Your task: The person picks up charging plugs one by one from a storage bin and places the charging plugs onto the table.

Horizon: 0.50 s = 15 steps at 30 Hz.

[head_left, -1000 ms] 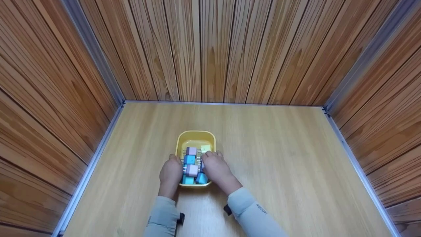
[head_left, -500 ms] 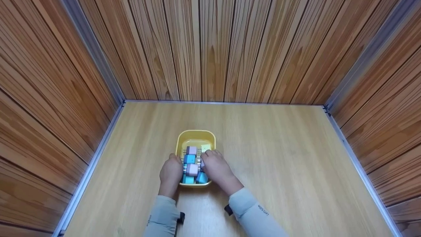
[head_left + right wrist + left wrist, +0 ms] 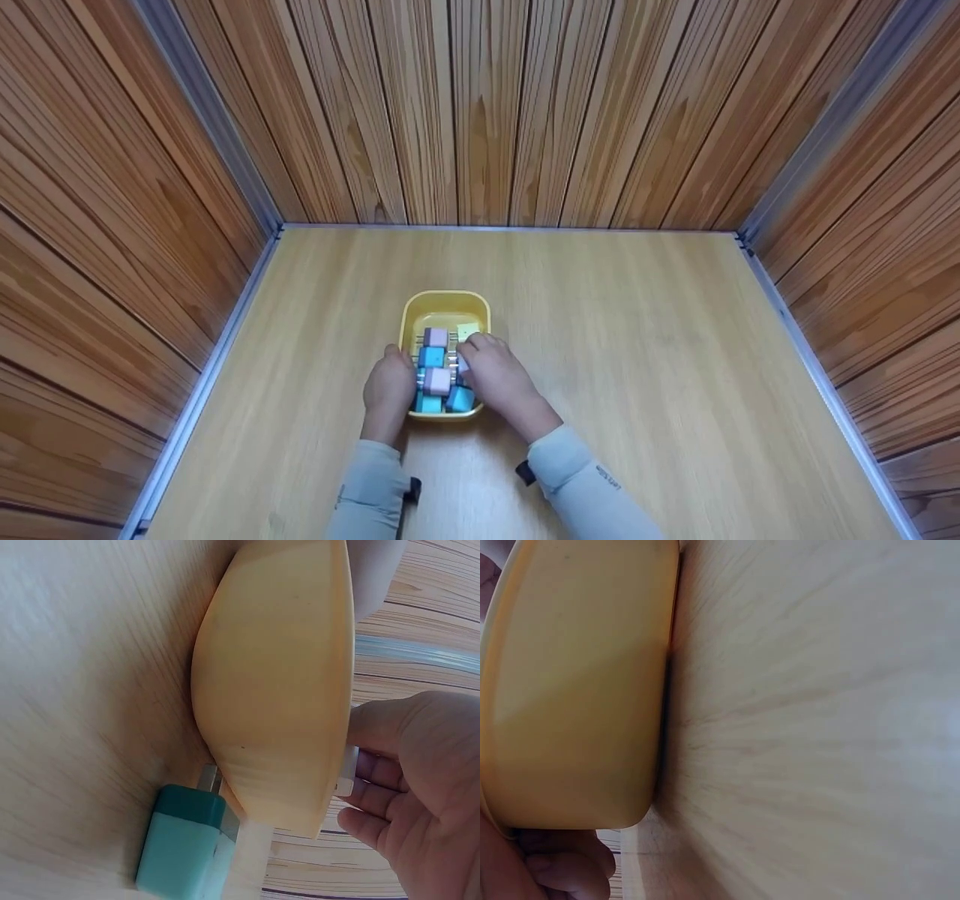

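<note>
In the head view a yellow plastic tub (image 3: 446, 295) stands on the wooden table. Several plug-in chargers lie in it, among them a pink charger (image 3: 437, 381), a blue charger (image 3: 431, 357) and a pale yellow-green charger (image 3: 466, 331). My left hand (image 3: 389, 390) grips the tub's left side, fingers curled at the rim. Over the right rim, my right hand (image 3: 499, 375) pinches a pale lavender charger (image 3: 463, 366), mostly hidden by the fingers; a whitish corner of it (image 3: 346, 774) shows in the right wrist view. There, a teal charger (image 3: 184, 840) lies on the table beside the tub.
Wood-panelled walls (image 3: 487, 112) close off the back and both sides of the table (image 3: 637, 337), with metal strips (image 3: 825, 397) along its edges. A black strap (image 3: 525, 472) sits at each wrist, below the grey sleeves.
The right wrist and sleeve have shifted slightly to the right, the fingers staying at the tub. The left hand keeps its grip. The whole head view has tilted a little.
</note>
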Each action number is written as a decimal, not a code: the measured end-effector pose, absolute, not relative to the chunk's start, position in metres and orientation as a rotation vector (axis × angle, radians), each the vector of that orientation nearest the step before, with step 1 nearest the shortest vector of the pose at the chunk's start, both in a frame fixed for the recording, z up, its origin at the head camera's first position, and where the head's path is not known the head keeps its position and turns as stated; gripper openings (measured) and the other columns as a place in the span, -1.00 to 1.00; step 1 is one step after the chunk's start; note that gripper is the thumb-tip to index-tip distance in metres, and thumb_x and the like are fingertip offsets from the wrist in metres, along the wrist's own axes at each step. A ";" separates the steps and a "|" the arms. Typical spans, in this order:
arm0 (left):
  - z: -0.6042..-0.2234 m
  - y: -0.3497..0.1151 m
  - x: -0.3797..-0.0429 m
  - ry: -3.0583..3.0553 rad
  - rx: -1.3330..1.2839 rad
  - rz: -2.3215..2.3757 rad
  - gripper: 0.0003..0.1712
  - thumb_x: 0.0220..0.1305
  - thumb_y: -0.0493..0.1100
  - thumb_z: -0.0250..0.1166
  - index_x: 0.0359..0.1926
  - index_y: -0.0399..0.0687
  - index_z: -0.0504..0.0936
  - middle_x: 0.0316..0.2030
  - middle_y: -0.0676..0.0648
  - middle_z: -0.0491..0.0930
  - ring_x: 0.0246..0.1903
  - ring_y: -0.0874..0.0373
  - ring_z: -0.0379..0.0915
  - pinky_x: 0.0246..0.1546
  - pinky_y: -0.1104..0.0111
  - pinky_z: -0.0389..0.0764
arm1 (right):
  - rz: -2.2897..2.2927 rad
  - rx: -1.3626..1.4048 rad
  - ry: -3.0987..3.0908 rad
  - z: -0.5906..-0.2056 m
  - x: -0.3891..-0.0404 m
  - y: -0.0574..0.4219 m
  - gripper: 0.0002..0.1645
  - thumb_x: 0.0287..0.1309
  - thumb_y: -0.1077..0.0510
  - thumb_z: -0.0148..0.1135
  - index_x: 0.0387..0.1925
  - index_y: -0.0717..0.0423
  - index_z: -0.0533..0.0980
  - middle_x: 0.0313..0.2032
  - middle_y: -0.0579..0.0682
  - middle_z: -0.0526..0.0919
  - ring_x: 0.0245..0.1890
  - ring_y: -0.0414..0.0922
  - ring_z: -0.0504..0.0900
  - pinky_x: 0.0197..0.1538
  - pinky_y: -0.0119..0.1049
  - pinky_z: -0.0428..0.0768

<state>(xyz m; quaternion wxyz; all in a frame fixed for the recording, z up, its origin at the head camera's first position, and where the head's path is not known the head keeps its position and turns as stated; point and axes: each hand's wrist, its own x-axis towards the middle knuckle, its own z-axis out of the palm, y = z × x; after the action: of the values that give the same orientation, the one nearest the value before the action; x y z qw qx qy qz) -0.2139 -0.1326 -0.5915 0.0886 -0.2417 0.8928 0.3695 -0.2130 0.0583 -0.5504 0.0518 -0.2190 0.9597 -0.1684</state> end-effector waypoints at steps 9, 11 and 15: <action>-0.592 -0.133 -0.213 2.634 -0.708 1.081 -0.40 0.63 0.13 -0.22 0.40 -0.20 0.25 -0.05 -0.20 0.60 -0.11 -0.05 0.56 -0.03 0.06 0.61 | -0.650 -0.602 2.892 -0.543 -0.209 0.070 -0.41 0.38 0.03 0.28 0.38 -0.02 0.44 0.24 -0.06 0.45 0.22 -0.09 0.41 0.40 -0.04 0.41; -0.593 -0.133 -0.213 2.644 -0.700 1.075 -0.39 0.63 0.12 -0.23 0.40 -0.21 0.25 -0.03 -0.20 0.60 -0.10 -0.05 0.56 0.00 0.05 0.61 | -0.656 -0.591 2.899 -0.540 -0.208 0.073 -0.41 0.39 0.03 0.27 0.39 0.00 0.43 0.26 -0.05 0.44 0.25 -0.07 0.40 0.41 -0.02 0.39; -0.594 -0.134 -0.215 2.683 -0.675 1.063 -0.42 0.63 0.13 -0.24 0.33 -0.20 0.30 -0.14 -0.19 0.60 -0.18 -0.04 0.55 -0.13 0.10 0.60 | -0.678 -0.561 2.906 -0.536 -0.207 0.079 -0.39 0.40 0.03 0.26 0.41 0.02 0.41 0.33 -0.02 0.42 0.33 -0.03 0.37 0.43 0.01 0.37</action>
<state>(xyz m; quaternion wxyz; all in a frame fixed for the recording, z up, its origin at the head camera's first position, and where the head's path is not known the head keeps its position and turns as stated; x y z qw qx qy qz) -0.2148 -0.1341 -0.5940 0.0891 -0.2267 0.9017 0.3572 -0.2067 0.0786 -0.5360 0.0524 -0.1845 0.9558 -0.2230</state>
